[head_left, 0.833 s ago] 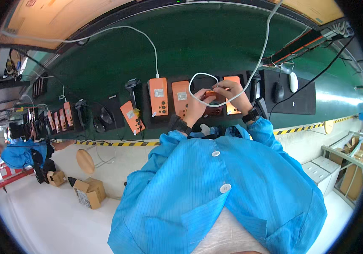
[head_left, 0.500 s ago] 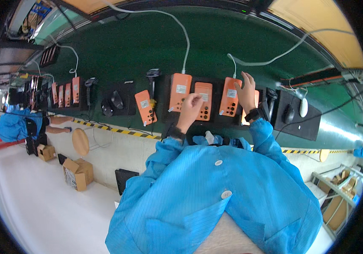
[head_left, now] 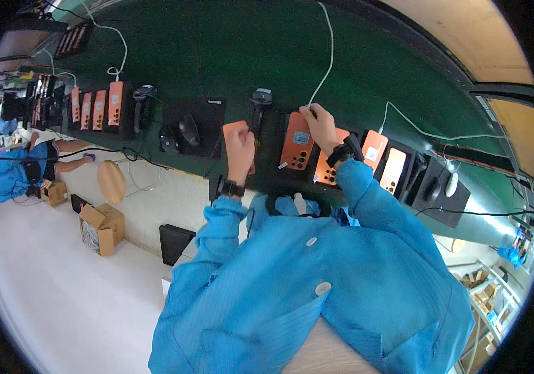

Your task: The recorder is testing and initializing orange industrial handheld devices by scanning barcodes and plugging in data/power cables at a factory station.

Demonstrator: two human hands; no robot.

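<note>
My left hand (head_left: 240, 153), fingers curled closed, is over a tilted orange phone (head_left: 236, 126) and hides most of it. What those fingers hold, if anything, is hidden. My right hand (head_left: 322, 129) pinches the white charging cable (head_left: 329, 59) at its plug end, by the top edge of another orange phone (head_left: 295, 140). That phone lies back up, with a pale label and dark camera rings. Beside it, my right wrist partly covers a further phone (head_left: 325, 173). Farther right lie a cabled orange phone (head_left: 374, 148) and a shinier one (head_left: 393, 167).
A handheld scanner (head_left: 261, 103) stands between the two hands, farther back. Left of them are a mouse (head_left: 189, 129) on a black mat (head_left: 208, 112) and several more phones (head_left: 115, 103). At far left a co-worker (head_left: 18, 177) sits. A stool (head_left: 111, 182) and cardboard box (head_left: 108, 227) are below.
My left hand has moved left from the middle phones onto the tilted phone. My right hand has moved left to the cable plug of the neighbouring phone. The view has shifted.
</note>
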